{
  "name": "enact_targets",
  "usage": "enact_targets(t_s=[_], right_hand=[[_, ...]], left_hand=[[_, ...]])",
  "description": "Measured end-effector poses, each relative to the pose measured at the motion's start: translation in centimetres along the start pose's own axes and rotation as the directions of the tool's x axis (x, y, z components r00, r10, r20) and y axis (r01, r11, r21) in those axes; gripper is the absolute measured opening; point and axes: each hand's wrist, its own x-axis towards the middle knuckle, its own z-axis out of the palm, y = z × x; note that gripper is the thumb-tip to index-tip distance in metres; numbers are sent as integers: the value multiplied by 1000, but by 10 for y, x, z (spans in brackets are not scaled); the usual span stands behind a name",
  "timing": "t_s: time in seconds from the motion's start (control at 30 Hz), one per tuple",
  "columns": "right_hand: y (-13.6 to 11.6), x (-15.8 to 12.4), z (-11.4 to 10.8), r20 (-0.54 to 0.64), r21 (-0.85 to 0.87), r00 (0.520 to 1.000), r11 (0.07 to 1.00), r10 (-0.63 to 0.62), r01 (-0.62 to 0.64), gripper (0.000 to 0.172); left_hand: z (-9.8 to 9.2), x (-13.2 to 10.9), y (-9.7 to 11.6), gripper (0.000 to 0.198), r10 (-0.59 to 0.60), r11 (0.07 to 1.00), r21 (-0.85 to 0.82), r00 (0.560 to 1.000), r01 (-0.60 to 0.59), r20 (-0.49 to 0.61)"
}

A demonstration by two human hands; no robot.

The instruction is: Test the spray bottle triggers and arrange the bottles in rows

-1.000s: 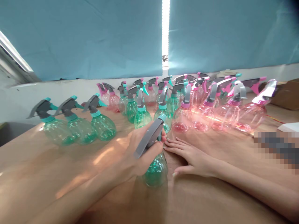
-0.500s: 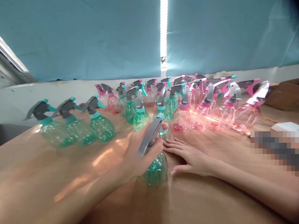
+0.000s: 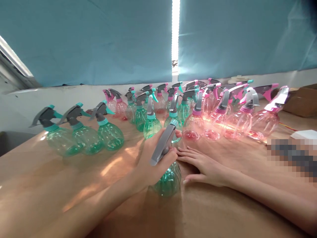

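Note:
My left hand [image 3: 152, 162] is wrapped round the neck of a green spray bottle [image 3: 168, 181] with a grey trigger head and a turquoise nozzle. The bottle stands on the brown table [image 3: 138, 215], its nozzle facing away from me. Flat on the table just right of the bottle lies my right hand [image 3: 204, 165], fingers outstretched and holding nothing. Straight behind the held bottle are two green spray bottles, the left one [image 3: 152, 127] partly hidden by my left hand. A pink spray bottle [image 3: 193, 127] stands beyond my right fingertips.
Three green spray bottles [image 3: 110, 135] stand in a row at the left. Several pink spray bottles [image 3: 237, 122] and green ones crowd the back and right. A cardboard box [image 3: 303, 100] and a white object [image 3: 305, 135] sit at the right. Blue curtains [image 3: 99, 43] hang behind.
The whole view has shifted slightly, with everything appearing a little further right. My left hand keeps its hold on the spray bottle, and my right hand still lies flat.

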Motion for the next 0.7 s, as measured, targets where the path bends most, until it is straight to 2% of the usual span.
enact_targets(t_s=[0.3,0.7], right_hand=[[-1,1,0,-2,-27,1000,1000,7,-8,78],[7,-2,4,-56,-6,998,1000,13,-13,64]], left_hand=[[0,0,0,32,-28,1000,1,1000,28,1],[-1,1,3,34,-9,1000,14,1000,9,15]])
